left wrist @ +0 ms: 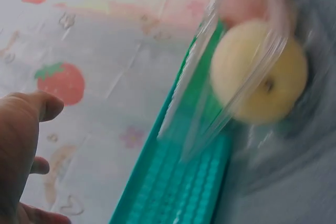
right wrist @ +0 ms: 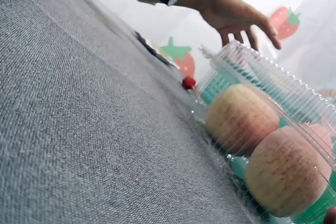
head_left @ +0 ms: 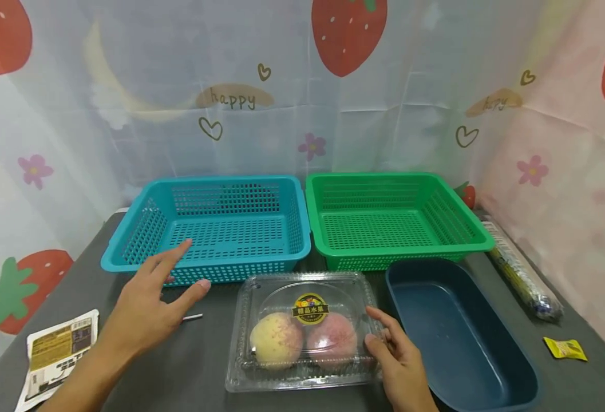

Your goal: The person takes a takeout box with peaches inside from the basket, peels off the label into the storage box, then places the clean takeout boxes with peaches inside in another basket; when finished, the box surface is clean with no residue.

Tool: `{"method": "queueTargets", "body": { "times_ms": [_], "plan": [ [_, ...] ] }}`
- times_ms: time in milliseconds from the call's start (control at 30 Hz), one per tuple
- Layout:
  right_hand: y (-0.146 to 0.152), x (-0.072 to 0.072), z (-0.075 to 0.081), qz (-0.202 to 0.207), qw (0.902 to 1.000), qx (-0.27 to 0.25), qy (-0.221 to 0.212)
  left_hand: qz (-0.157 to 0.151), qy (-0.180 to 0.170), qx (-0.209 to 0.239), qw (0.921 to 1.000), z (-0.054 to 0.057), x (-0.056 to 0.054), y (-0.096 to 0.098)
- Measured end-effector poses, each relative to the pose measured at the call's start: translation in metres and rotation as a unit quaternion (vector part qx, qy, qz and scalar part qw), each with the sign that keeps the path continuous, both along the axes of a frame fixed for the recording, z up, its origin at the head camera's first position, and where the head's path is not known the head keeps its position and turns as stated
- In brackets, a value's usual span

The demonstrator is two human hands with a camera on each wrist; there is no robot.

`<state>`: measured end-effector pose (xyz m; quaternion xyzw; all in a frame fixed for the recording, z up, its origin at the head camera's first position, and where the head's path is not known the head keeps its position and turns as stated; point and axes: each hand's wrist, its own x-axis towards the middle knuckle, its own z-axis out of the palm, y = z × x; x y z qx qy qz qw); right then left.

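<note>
A clear plastic clamshell box [head_left: 307, 292] with a black and gold label lies on the table in the head view. Inside it sit a yellowish peach [head_left: 276, 340] and a pinker peach [head_left: 332, 339]. The lid is down over them. At the box's right side, my right hand [head_left: 402, 360] holds the edge with thumb and forefinger. In the right wrist view only a fingertip shows beside the box. My left hand [head_left: 150, 306] hovers left of the box, fingers spread and holding nothing, its fingertips overlapping the front of the blue basket [head_left: 230, 266].
A green basket [head_left: 405, 252] stands beside the blue one at the back. Right of the box is a dark blue tub [head_left: 462, 343]. Farther right lie a wrapped roll [head_left: 524, 269] and a yellow packet [head_left: 565, 348]. A printed pouch [head_left: 57, 355] and a thin white stick [head_left: 193, 317] lie left.
</note>
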<state>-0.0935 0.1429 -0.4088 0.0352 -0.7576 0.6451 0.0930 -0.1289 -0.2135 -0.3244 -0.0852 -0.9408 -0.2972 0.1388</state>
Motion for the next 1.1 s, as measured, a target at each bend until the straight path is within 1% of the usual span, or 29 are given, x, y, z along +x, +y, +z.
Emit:
{"method": "queueTargets", "body": {
  "times_ms": [67, 167, 333, 500, 600, 767, 867, 1100],
  "plan": [
    [-0.001, 0.0, -0.001, 0.0, 1.0, 0.001, 0.005, -0.015, -0.015, 0.015, 0.9997, -0.004, 0.002, 0.008],
    [-0.001, -0.001, -0.002, 0.0, 0.9999, 0.003, 0.01, -0.035, -0.041, 0.032, 0.998, -0.01, 0.003, 0.017],
    [-0.001, -0.001, -0.003, 0.001, 0.9999, 0.01, 0.013, -0.063, -0.087, 0.062, 0.9923, -0.022, 0.003, 0.027],
    [-0.001, 0.0, -0.003, 0.001, 0.9998, 0.01, 0.018, -0.081, -0.116, 0.074, 0.9871, -0.032, 0.002, 0.036],
    [0.0, 0.0, -0.004, 0.0, 0.9997, 0.011, 0.021, -0.087, -0.134, 0.081, 0.9839, -0.036, 0.001, 0.039],
    [0.0, 0.0, -0.005, 0.002, 0.9997, 0.006, 0.022, -0.098, -0.167, 0.103, 0.9757, -0.042, -0.002, 0.044],
    [0.001, 0.0, -0.005, 0.004, 0.9998, 0.005, 0.021, -0.106, -0.177, 0.114, 0.9719, -0.047, -0.004, 0.048],
    [0.001, -0.001, -0.004, 0.003, 0.9998, 0.007, 0.017, -0.109, -0.173, 0.119, 0.9717, -0.058, -0.01, 0.056]
  ]
}}
